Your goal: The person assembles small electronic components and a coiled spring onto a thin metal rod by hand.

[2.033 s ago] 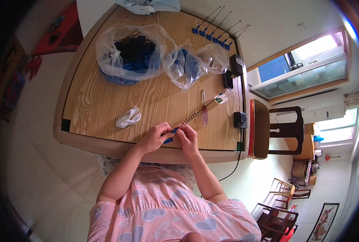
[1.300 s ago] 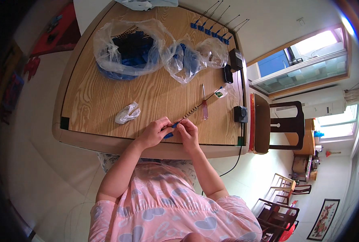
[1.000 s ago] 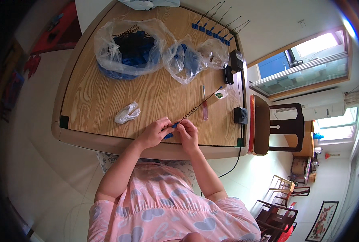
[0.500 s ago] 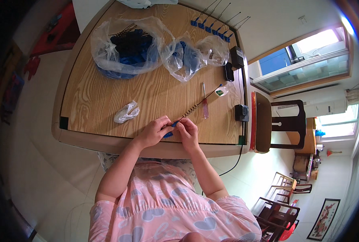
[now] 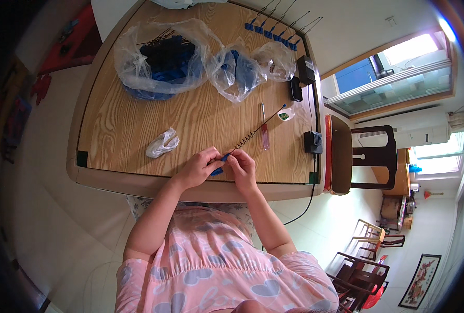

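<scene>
Near the front edge of the table, both my hands hold a blue clip (image 5: 217, 171) with a black coiled-spring rod (image 5: 246, 139). My left hand (image 5: 200, 167) is closed on the blue part. Thumb and fingers of my right hand (image 5: 241, 164) pinch it where the rod meets the clip; my fingers hide that joint. The rod slants up to the right and ends in a small blue tip. Just beyond its coil lies a screwdriver (image 5: 265, 136) with a clear reddish handle. A small white bottle-like item (image 5: 286, 115) lies by the rod's tip.
A clear plastic bag (image 5: 133, 68) of blue and black parts is at the far left, with smaller bags (image 5: 237, 78) beside it. Several blue clips with spring rods (image 5: 267, 32) line the far right edge. A crumpled white bag (image 5: 163, 143) and a black adapter (image 5: 313, 142) lie on the table (image 5: 117, 128).
My hands stay nearly in place, with small finger movements around the blue clip. The rod's tip has shifted slightly upward.
</scene>
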`<state>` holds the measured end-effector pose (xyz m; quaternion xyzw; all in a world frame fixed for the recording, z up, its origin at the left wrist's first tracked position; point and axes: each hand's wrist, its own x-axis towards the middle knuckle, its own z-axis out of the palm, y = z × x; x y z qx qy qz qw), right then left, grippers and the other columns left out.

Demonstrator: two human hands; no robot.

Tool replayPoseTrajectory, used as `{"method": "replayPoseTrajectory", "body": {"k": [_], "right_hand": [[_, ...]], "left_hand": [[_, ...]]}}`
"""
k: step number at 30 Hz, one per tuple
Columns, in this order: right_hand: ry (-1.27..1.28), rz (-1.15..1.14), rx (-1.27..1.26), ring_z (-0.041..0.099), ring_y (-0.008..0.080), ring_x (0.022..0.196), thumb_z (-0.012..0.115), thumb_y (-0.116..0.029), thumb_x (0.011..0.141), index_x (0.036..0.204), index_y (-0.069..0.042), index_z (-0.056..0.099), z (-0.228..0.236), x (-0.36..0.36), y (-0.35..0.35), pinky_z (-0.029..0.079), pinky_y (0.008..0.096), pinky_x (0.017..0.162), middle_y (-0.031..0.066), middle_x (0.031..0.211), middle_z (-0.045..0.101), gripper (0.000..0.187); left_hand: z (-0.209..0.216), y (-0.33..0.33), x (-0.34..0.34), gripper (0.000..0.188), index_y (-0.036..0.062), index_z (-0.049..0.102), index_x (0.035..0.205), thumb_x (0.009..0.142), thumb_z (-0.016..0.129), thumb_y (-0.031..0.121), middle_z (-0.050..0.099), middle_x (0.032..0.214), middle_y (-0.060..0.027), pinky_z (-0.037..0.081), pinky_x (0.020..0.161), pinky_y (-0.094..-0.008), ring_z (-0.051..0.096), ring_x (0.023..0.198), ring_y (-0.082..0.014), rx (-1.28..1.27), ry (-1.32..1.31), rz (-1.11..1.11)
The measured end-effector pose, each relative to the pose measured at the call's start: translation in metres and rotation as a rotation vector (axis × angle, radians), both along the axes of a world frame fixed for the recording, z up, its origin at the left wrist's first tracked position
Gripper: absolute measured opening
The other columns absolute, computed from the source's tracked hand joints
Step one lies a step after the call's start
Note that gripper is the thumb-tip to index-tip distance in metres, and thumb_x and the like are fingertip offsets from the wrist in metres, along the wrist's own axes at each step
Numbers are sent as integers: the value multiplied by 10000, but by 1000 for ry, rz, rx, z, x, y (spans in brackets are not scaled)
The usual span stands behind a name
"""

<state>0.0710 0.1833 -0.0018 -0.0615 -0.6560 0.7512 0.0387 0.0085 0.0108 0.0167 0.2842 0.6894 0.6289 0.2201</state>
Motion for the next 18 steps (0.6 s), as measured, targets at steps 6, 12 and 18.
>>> {"method": "replayPoseTrajectory", "body": {"k": [6, 12, 18], "right_hand": [[-15, -22, -23, 511, 52, 858, 563, -42, 941, 1003, 11, 582, 1, 1, -2, 420, 191, 774, -18, 908, 576, 84], [23, -7, -16, 550, 68, 852, 576, -58, 938, 1018, 2, 592, -8, 1, 3, 450, 213, 776, 11, 953, 619, 102], [24, -14, -31, 541, 66, 836, 584, -61, 933, 1008, 1, 596, -7, 1, 1, 440, 204, 759, 7, 942, 618, 97]], "left_hand": [[-1, 0, -1, 135, -19, 571, 924, 893, 601, 109, 548, 862, -95, 435, 770, -307, 555, 827, -190, -1, 4, -12], [-3, 1, -1, 118, -14, 577, 918, 896, 595, 100, 546, 862, -90, 434, 772, -306, 553, 835, -187, 4, 20, -20], [-3, 1, -1, 126, -20, 574, 922, 892, 599, 100, 545, 861, -94, 435, 770, -303, 553, 828, -183, 2, -9, -16]]}}
